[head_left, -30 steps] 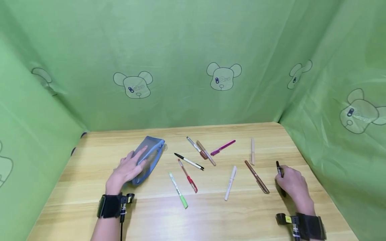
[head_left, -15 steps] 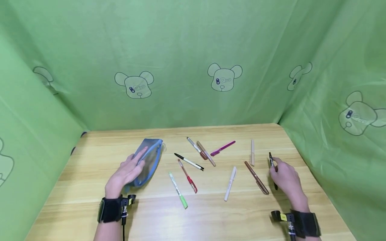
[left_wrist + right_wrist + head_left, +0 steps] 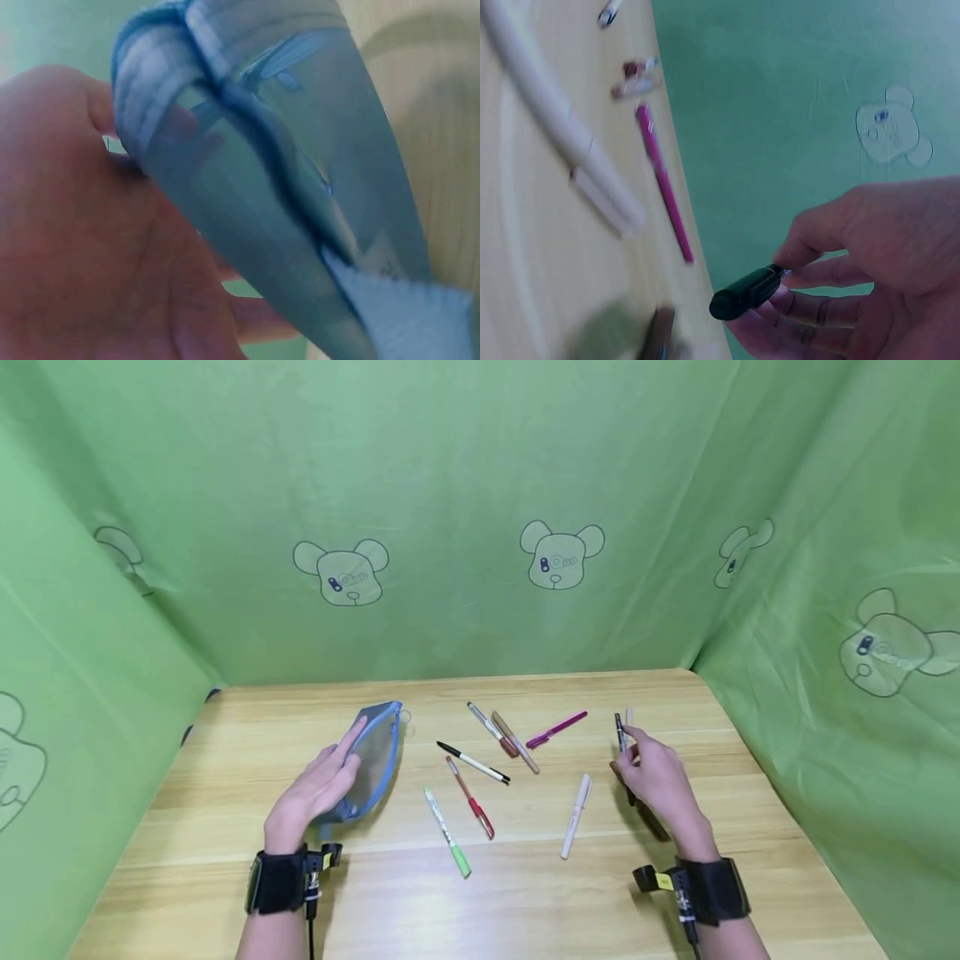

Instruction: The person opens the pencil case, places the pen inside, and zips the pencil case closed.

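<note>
My left hand (image 3: 318, 789) grips a see-through pencil case (image 3: 378, 756) with blue trim. In the left wrist view, the mouth of the case (image 3: 277, 165) gapes a little and some fingers pass behind its wall. My right hand (image 3: 663, 777) pinches a black pen (image 3: 620, 732) between thumb and fingertips. The pen's dark capped end (image 3: 739, 298) points out of the grip in the right wrist view. From the head, this pen overlaps a brown pen (image 3: 651, 821) and stands beside a pale beige pen (image 3: 629, 717), partly hidden by the hand.
Across the wooden table (image 3: 480, 910) lie a light lilac pen (image 3: 576, 817), a magenta pen (image 3: 557, 730), a red pen (image 3: 471, 797), a green-capped pen (image 3: 447, 833) and a white-and-black pen (image 3: 474, 763). Two brownish pens (image 3: 514, 741) cross at the back. Green cloth (image 3: 450, 635) surrounds the table.
My right hand has carried the black pen leftward from the table's right side to above the brown pen. My left hand has tilted the pencil case, so its opening turns more toward the right.
</note>
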A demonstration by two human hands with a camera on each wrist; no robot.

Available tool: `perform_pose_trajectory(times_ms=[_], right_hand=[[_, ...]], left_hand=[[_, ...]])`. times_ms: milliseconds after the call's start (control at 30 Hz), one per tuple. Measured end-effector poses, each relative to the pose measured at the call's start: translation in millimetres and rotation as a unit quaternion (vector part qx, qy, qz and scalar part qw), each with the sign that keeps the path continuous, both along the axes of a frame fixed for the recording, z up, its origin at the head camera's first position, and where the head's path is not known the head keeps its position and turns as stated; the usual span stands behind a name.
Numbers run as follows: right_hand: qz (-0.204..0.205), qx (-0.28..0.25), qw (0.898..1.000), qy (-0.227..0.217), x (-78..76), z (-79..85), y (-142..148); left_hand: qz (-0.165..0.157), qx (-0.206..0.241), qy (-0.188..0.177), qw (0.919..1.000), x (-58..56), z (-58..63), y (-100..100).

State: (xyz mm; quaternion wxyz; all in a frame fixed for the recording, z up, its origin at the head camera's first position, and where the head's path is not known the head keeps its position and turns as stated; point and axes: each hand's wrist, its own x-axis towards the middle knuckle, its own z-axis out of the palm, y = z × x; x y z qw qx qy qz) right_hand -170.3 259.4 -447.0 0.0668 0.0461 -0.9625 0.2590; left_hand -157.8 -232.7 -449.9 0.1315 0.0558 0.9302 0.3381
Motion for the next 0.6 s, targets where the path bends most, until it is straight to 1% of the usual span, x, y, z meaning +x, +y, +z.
perform_pose_trajectory(times_ms=[200, 400, 600], right_hand=[[0.013, -0.04, 0.998, -0.04, -9.4, 4.8, -35.5], [0.029, -0.056, 0.997, -0.05, -13.3, 5.6, -75.0], [0.062, -0.077, 0.993, -0.061, -14.2, 1.9, -112.7]], left_hand=[[-0.004, 0.003, -0.006, 1.0, 3.4, 3.8, 3.4], [-0.003, 0.001, -0.006, 1.0, 4.1, 3.5, 7.3], [0.004, 0.004, -0.013, 0.9999, 3.3, 4.1, 10.4]])
